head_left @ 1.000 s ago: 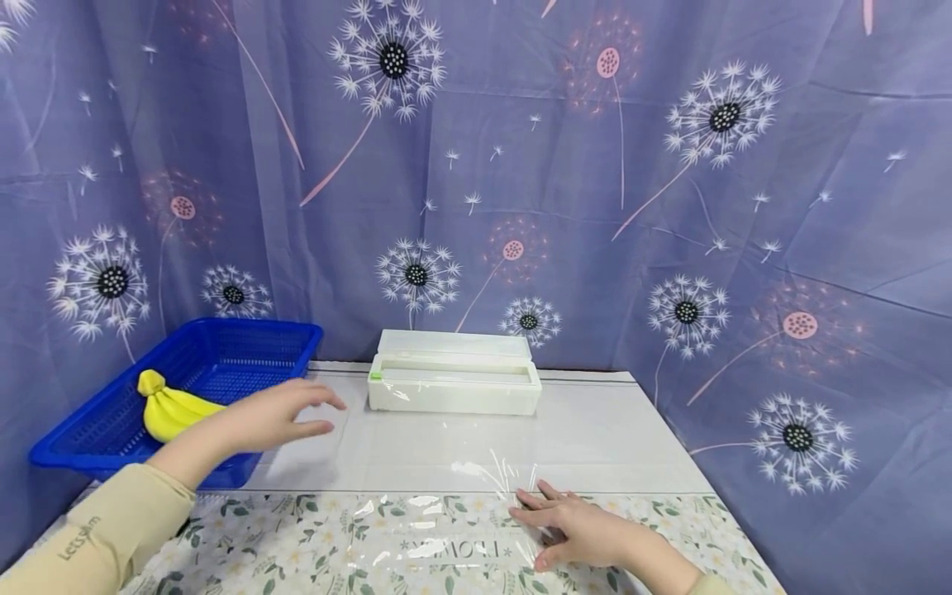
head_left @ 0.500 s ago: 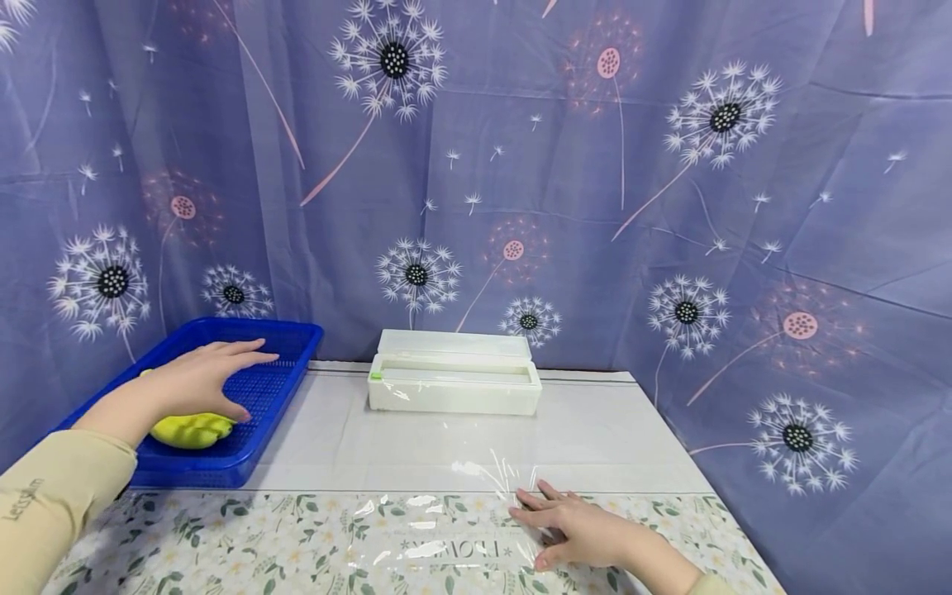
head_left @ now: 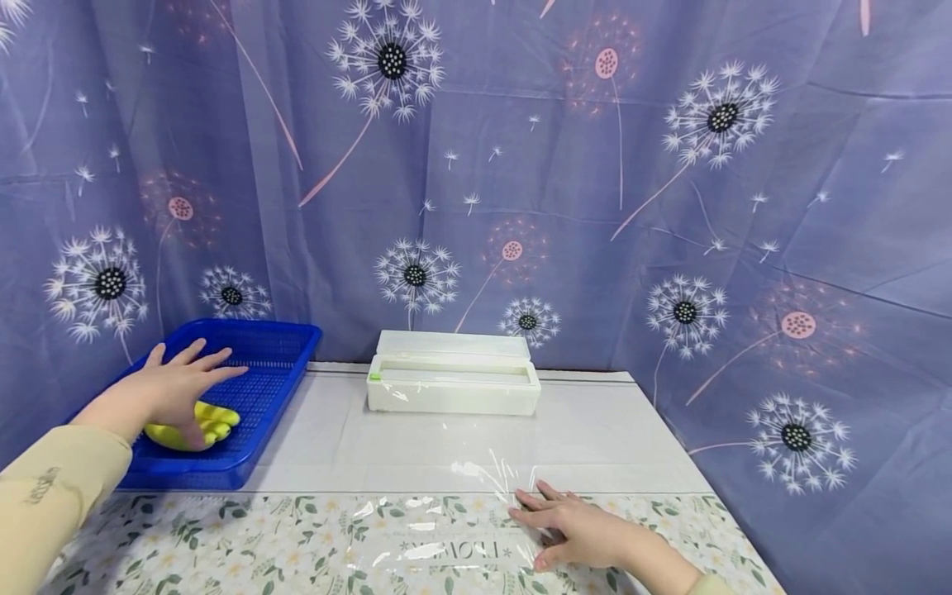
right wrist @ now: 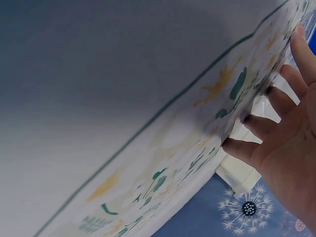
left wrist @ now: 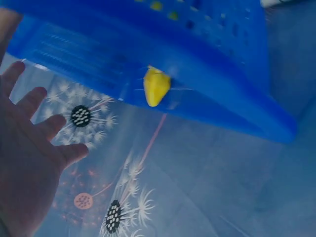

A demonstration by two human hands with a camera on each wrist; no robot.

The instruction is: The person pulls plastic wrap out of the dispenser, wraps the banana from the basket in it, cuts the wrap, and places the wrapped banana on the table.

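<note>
The head view is bright, evenly lit and mostly sharp, with white streaks of glare on the film (head_left: 424, 524). The left wrist view is dimmer and blue-tinted, the basket (left wrist: 207, 69) soft and smeared. In the right wrist view, the cloth (right wrist: 163, 153) darkens to grey toward the upper left, and the right hand (right wrist: 291, 143) lies in shade.

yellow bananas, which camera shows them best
Head view: it shows much of the yellow bananas, though the left hand partly covers them. The left wrist view shows only a yellow tip and specks through holes in the blue basket; the right wrist view shows none.
</note>
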